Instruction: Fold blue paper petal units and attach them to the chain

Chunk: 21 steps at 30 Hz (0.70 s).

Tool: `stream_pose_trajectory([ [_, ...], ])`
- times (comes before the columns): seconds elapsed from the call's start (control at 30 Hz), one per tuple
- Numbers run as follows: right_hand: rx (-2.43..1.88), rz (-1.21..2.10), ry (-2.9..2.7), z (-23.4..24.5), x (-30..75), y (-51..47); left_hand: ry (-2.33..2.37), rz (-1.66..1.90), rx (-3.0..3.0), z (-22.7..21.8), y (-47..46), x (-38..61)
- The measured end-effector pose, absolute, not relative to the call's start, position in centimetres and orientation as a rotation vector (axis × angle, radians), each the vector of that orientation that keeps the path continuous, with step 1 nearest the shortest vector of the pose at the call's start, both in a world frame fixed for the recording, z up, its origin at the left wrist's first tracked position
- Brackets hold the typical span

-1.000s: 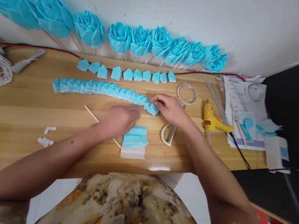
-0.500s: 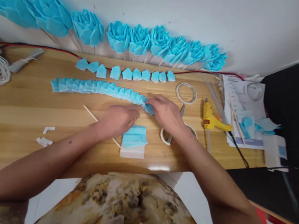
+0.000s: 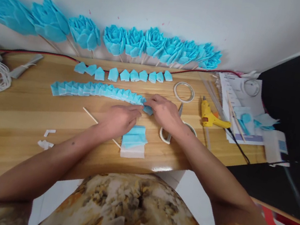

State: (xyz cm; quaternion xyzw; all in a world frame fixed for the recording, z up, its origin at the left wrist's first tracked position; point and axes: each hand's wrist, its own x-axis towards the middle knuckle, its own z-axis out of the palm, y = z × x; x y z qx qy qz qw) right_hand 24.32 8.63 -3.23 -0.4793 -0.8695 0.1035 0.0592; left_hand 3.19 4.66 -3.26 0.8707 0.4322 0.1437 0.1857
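A curved row of overlapping folded blue petals (image 3: 100,89), paper or cloth, lies on the wooden table. At its right end my right hand (image 3: 164,111) has its fingers closed on the last blue petal (image 3: 148,110). My left hand (image 3: 121,119) is closed beside it, fingers curled, with the index fingertip at the lower edge of the same petal; whatever lies between its fingers is hidden. Just below my left hand sits a small stack of blue squares (image 3: 135,137) on a whitish sheet (image 3: 133,152). A thin wooden stick (image 3: 90,114) passes under my left hand.
Loose blue petals (image 3: 113,74) line up behind the row. Blue flowers on sticks (image 3: 152,43) lean against the wall. Rightward are a tape roll (image 3: 183,92), scissors (image 3: 181,109) partly under my arm, a yellow glue gun (image 3: 209,115) and papers (image 3: 237,88). A white cord (image 3: 0,78) lies left.
The view has shifted slightly. My hands stay at the right end of the petal row, with only small finger movement around the last petal.
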Motion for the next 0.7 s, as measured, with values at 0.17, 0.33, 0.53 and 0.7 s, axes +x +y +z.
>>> stream_pose_trajectory([
  [0.17,-1.416,0.554,-2.463,-3.0,25.3,9.7,1.304,0.243,2.449,-3.2,4.7,3.5],
  [0.33,-1.375,0.422,-2.383,-2.2,25.8,9.7,1.291,0.227,2.410,-2.8,4.7,3.5],
  [0.53,-1.226,0.230,-2.561,-3.8,24.5,9.4,1.334,0.137,2.405,-2.5,4.9,3.7],
  [0.7,-1.315,0.337,-2.448,-4.6,25.0,10.6,1.340,0.149,2.394,-2.7,5.0,3.5],
])
